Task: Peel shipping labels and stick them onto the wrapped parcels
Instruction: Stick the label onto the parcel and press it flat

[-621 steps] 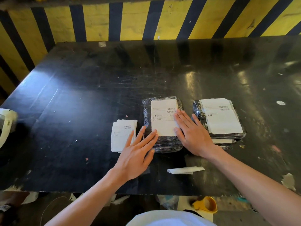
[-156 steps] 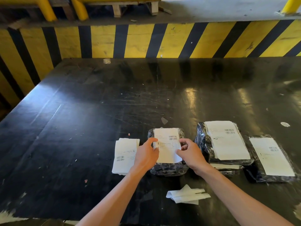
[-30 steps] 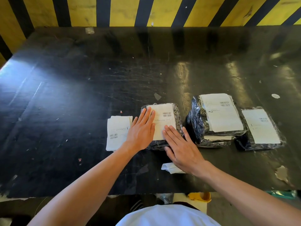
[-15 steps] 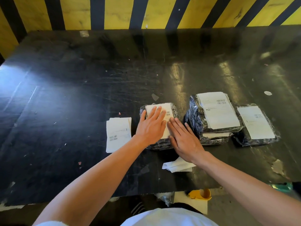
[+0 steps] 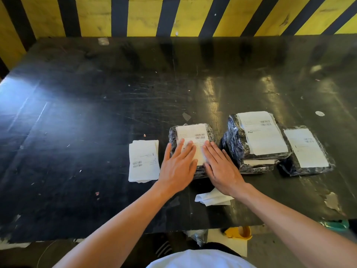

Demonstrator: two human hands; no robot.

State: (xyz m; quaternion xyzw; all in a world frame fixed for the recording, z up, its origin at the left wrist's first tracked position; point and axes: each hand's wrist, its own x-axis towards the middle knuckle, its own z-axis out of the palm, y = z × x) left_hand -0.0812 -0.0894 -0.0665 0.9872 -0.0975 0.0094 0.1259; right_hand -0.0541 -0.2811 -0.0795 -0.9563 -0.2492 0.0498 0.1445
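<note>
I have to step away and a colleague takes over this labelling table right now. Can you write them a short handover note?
Left hand and right hand: both flat, fingers straight, pressing the label down on the middle parcel.
Spare labels: a stack on the table, just left of that parcel.
Done: a stack of two parcels to the right, top one and the one beneath both showing labels, and a single labelled parcel at far right.
Peeled backing paper lies near the table's front edge.
Left: finish smoothing this label, move the parcel aside. No unlabelled parcels are in view.
</note>
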